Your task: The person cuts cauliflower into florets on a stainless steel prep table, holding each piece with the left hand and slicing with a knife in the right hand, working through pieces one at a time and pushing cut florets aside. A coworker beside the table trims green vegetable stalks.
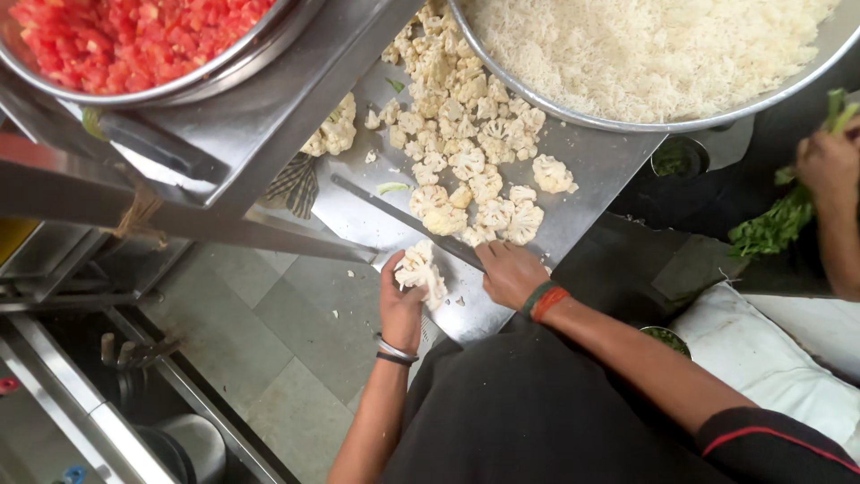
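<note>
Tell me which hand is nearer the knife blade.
Right. The right hand holds the knife at its handle end. The left hand is beside it, gripping a cauliflower piece just below the blade.

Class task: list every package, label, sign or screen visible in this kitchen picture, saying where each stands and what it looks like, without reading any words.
None are in view: no package, label, sign or screen shows. The steel counter bears only loose cauliflower florets, a bowl of chopped tomato and a bowl of rice, all unwrapped.
</note>
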